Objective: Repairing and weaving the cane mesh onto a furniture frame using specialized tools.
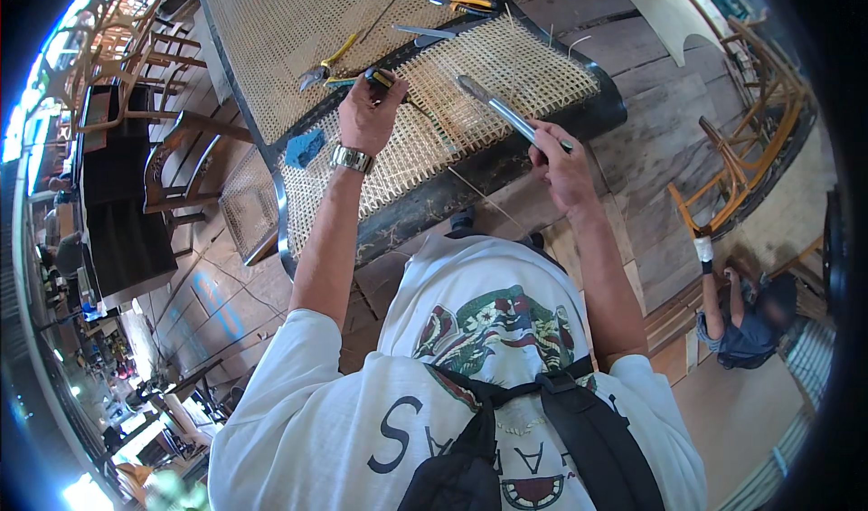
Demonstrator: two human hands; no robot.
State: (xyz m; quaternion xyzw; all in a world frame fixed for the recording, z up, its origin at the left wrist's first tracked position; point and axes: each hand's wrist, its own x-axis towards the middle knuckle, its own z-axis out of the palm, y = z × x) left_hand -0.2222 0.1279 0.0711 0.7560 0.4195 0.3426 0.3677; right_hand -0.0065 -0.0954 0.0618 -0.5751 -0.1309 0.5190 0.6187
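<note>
My left hand [368,120], with a metal watch [352,158] at its wrist, is closed around a short black-and-yellow tool [380,78]. Its exact kind is hard to make out. My right hand [561,163] grips the end of a silver-shafted hammer [512,117], whose head lies over the woven cane. Beneath both hands is a cane webbing panel [533,68] in a dark frame [597,113]. Yellow-handled pliers [336,55] lie beyond my left hand, and a blue cloth [305,148] rests beside its wrist.
Orange-and-black pliers [470,5] and a knife-like blade [423,32] lie on the far part of the cane. Wooden chairs [185,163] stand at left, and a wooden frame [723,176] is at right. Another person [755,321] sits at lower right.
</note>
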